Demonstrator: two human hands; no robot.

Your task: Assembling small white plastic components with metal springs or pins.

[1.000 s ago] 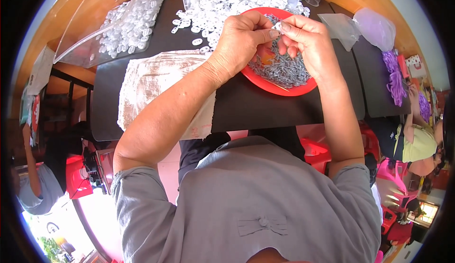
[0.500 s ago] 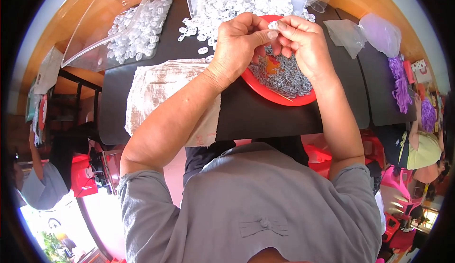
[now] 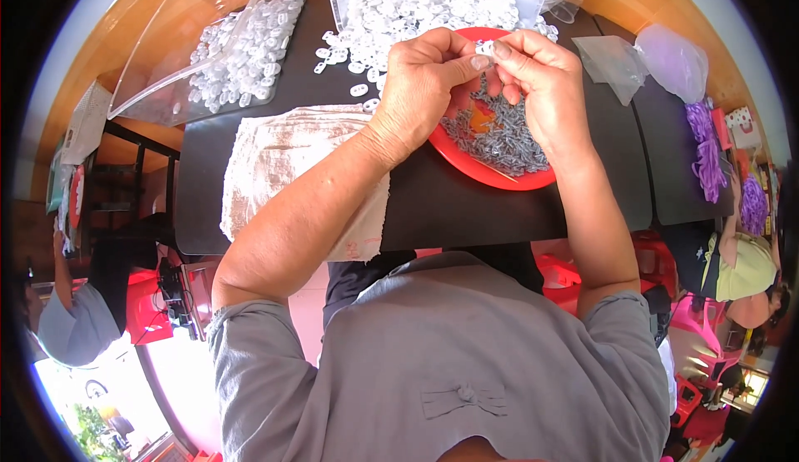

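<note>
Above a red plate (image 3: 466, 162), my two hands meet at the fingertips around a small white plastic piece (image 3: 484, 47). My left hand (image 3: 426, 79) pinches it between thumb and forefinger. From the other side, the thumb and fingers of my right hand (image 3: 537, 75) close on the same piece. Small grey screw-like parts (image 3: 516, 141) lie heaped in the plate, with an orange patch showing among them. Behind my hands spreads a big pile of white oval pieces with holes (image 3: 424, 0). My fingers hide most of the held piece.
A clear plastic bin (image 3: 208, 54) with more white pieces stands at the far left. Near my left forearm lies a stained cloth (image 3: 275, 146). Plastic bags (image 3: 674, 62) and purple strands (image 3: 706, 154) are at the right. Other people sit at both sides.
The whole view has shifted slightly. My fingertips have moved a little around the white piece, which stays pinched between both hands.
</note>
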